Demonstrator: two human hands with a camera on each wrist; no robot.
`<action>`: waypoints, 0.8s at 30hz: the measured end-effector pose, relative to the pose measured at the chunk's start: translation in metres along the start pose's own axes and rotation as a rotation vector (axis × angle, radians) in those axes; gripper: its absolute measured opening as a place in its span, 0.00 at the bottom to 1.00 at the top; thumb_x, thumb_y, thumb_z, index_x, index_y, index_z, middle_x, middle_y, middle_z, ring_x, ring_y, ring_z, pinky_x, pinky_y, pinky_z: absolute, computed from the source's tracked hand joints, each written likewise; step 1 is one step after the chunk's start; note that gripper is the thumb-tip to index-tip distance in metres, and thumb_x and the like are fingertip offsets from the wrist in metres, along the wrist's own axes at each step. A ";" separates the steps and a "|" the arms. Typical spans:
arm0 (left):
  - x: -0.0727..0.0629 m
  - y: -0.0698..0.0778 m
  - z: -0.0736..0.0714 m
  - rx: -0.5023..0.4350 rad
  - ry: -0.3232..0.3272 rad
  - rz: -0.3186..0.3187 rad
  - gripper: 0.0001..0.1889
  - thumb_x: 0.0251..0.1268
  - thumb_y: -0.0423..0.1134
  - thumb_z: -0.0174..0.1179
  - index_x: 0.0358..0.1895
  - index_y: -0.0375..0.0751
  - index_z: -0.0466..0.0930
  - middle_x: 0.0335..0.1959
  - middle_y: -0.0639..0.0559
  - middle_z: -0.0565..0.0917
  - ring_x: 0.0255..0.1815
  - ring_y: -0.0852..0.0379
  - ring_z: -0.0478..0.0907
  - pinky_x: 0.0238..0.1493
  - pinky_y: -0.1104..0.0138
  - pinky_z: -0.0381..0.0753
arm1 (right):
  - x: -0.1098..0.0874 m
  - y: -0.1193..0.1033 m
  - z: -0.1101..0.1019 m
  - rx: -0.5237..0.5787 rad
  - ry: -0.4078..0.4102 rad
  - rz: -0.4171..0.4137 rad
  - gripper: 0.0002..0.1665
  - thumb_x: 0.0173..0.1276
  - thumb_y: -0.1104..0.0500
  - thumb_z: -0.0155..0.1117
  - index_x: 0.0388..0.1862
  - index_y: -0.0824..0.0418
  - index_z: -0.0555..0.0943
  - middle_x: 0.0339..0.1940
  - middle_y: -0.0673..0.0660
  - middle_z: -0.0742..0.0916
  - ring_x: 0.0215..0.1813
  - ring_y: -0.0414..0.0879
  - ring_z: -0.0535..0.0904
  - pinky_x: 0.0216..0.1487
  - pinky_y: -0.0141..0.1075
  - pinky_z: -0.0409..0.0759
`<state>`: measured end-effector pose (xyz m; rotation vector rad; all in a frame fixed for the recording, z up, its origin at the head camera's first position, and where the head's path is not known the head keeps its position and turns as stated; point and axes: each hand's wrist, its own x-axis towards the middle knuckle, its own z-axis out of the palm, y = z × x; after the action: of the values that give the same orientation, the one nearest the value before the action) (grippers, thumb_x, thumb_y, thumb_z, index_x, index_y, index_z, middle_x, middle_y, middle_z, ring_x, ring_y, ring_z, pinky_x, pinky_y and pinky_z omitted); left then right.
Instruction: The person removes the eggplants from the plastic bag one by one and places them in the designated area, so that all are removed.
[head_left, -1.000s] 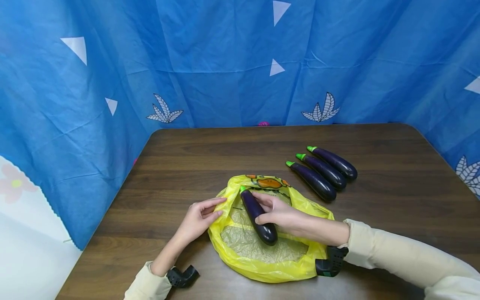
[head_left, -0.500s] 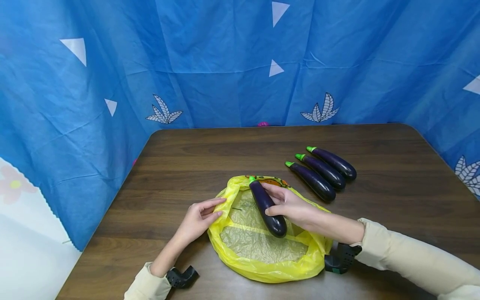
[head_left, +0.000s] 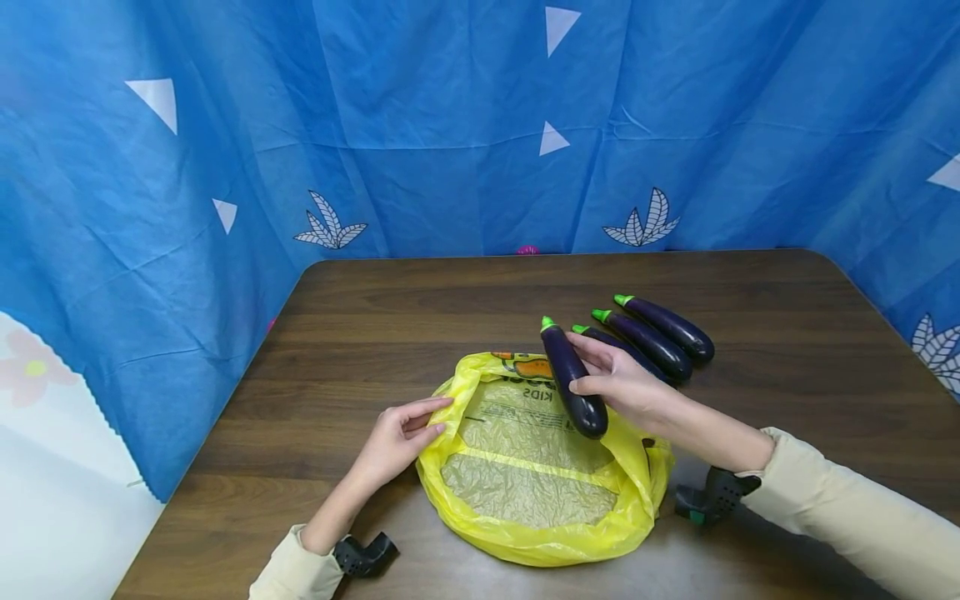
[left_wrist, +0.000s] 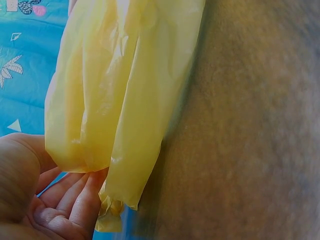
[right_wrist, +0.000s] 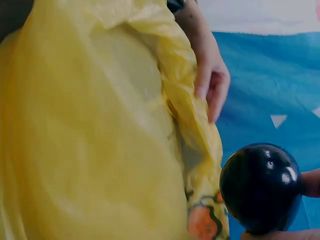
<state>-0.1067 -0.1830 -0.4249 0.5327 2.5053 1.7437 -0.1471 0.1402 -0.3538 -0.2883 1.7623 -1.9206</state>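
Note:
A yellow plastic bag (head_left: 540,546) sits on the table with its wide mouth spread upward. My left hand (head_left: 401,437) holds the left rim of that bag; in the left wrist view the yellow film (left_wrist: 110,90) hides the tips of the thumb and fingers. Over the far right part of the rim, my right hand (head_left: 626,387) grips a dark purple eggplant (head_left: 573,383), its green stem pointing away. The round end of this eggplant (right_wrist: 262,185) shows beside the bag in the right wrist view. Three more eggplants (head_left: 667,325) lie side by side beyond the right hand, the nearest partly covered by it.
The brown wooden table (head_left: 360,333) reaches back to a blue patterned curtain (head_left: 450,125). A white cloth with a flower print (head_left: 52,450) hangs at the left. Black cameras are strapped at both wrists, the right one (head_left: 716,496) close to the bag's right side.
The right hand has carried the eggplant up from over the bag's opening, away and to the right, toward the other eggplants. The left hand stays at the rim.

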 end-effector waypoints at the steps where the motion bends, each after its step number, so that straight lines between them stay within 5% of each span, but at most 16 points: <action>1: 0.000 0.000 0.000 0.001 -0.001 0.001 0.18 0.57 0.19 0.59 0.53 0.24 0.76 0.55 0.32 0.75 0.56 0.40 0.72 0.49 0.65 0.77 | -0.001 -0.001 -0.003 0.002 0.006 -0.004 0.49 0.60 0.72 0.57 0.75 0.66 0.42 0.74 0.64 0.49 0.73 0.55 0.46 0.68 0.47 0.53; 16: -0.001 -0.003 -0.002 -0.037 -0.014 0.018 0.18 0.60 0.25 0.60 0.55 0.29 0.77 0.56 0.36 0.75 0.57 0.46 0.72 0.49 0.66 0.76 | -0.018 -0.015 -0.051 -0.126 0.093 -0.012 0.50 0.61 0.68 0.58 0.75 0.65 0.40 0.75 0.64 0.47 0.73 0.59 0.44 0.67 0.52 0.52; 24: -0.001 -0.004 -0.002 -0.025 -0.016 0.026 0.18 0.60 0.24 0.60 0.55 0.29 0.77 0.56 0.36 0.75 0.57 0.45 0.72 0.49 0.66 0.77 | -0.020 -0.026 -0.096 -0.165 0.112 -0.026 0.49 0.63 0.68 0.57 0.75 0.65 0.40 0.74 0.67 0.48 0.72 0.60 0.45 0.53 0.26 0.72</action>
<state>-0.1071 -0.1862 -0.4282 0.5780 2.4740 1.7703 -0.1820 0.2339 -0.3375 -0.2675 2.0043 -1.8443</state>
